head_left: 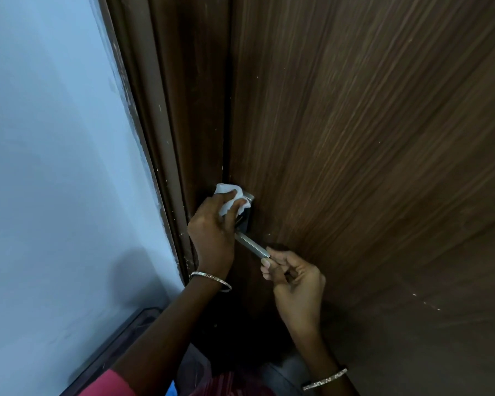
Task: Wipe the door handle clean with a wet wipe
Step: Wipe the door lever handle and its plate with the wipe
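Observation:
A silver lever door handle (pixel 253 247) sticks out from a dark brown wooden door (pixel 369 144). Its square metal base plate (pixel 247 212) is partly hidden by my left hand. My left hand (pixel 212 224) presses a crumpled white wet wipe (pixel 230 200) against the top of that base plate, fingers closed on the wipe. My right hand (pixel 292 278) pinches the free end of the lever between thumb and fingertips.
The brown door frame (pixel 166 124) runs along the door's left edge, right beside my left hand. A pale blue-white wall (pixel 55 167) fills the left side. A dark skirting strip (pixel 126 335) lies at the wall's foot. Both wrists wear bangles.

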A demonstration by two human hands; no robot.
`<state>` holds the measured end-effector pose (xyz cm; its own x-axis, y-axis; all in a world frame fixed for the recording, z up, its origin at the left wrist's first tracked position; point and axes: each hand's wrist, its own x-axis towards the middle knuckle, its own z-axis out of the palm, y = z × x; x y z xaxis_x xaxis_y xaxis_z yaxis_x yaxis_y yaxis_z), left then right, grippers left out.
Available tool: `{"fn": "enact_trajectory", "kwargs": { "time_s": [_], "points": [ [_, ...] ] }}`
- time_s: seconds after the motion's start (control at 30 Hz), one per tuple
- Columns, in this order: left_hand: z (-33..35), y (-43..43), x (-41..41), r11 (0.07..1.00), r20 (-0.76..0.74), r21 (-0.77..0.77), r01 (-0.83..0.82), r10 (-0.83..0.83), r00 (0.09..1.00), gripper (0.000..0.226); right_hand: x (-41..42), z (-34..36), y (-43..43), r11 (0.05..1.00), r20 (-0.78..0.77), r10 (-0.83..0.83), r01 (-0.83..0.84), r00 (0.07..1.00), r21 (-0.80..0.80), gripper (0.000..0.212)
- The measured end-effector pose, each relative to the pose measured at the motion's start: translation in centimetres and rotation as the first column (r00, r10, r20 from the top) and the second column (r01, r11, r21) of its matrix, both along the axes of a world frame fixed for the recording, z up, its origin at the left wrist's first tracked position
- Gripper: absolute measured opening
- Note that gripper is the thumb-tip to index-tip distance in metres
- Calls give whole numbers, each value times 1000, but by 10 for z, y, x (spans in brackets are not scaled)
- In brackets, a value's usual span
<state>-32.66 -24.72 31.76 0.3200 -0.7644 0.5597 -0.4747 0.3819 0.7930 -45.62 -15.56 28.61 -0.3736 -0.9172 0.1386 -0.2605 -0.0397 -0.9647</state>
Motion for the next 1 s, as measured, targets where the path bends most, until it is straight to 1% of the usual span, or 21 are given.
{"fn": "enact_trajectory", "kwargs": {
  "time_s": [0.07,0.17,0.23,0.37,0.43,0.53,0.63,0.7,0.77,0.83,0.93,1.0],
  "points": [
    [-1,1,-2,996,-53,93,-15,20,998,24,-1,1,0,1000,-3,1,-1,1000,-1,23],
    [-3,4,-5,976,-87,214,-48,68,994,25,-2,3,-1,1000,-13,4,-4,1000,9,23],
    [0,4,-6,977,-99,204,-55,76,992,23,-2,4,-1,1000,-33,8,-7,999,12,22],
    [16,-1,-6,998,-161,59,-1,11,987,21,-2,4,-1,1000,-28,9,-8,1000,21,20],
    [19,-5,-6,999,-134,-4,36,-36,990,21,-2,4,0,1000,-27,3,-2,1000,18,18],
    [15,-7,-4,999,-59,-23,25,-26,998,21,-1,4,0,1000,-18,4,-4,1000,13,19],
    [6,-6,-5,999,-48,30,-14,16,999,19,-1,4,0,1000,-30,3,-3,1000,2,19],
    [-1,-5,-3,996,19,84,-37,35,999,19,-1,3,0,1000,-34,2,-2,999,1,19],
    [-8,-3,0,992,106,119,-30,18,994,19,0,3,0,1000,-30,-10,10,1000,10,20],
    [-9,-5,5,988,152,149,-32,9,988,18,1,2,-2,1000,-23,-23,24,999,14,19],
    [-4,-8,8,987,170,155,-40,14,985,18,2,1,-1,999,-27,-30,30,999,10,19],
    [2,-7,6,993,125,118,-17,2,992,18,1,1,-1,1000,-32,-23,23,999,8,18]
  ]
}}
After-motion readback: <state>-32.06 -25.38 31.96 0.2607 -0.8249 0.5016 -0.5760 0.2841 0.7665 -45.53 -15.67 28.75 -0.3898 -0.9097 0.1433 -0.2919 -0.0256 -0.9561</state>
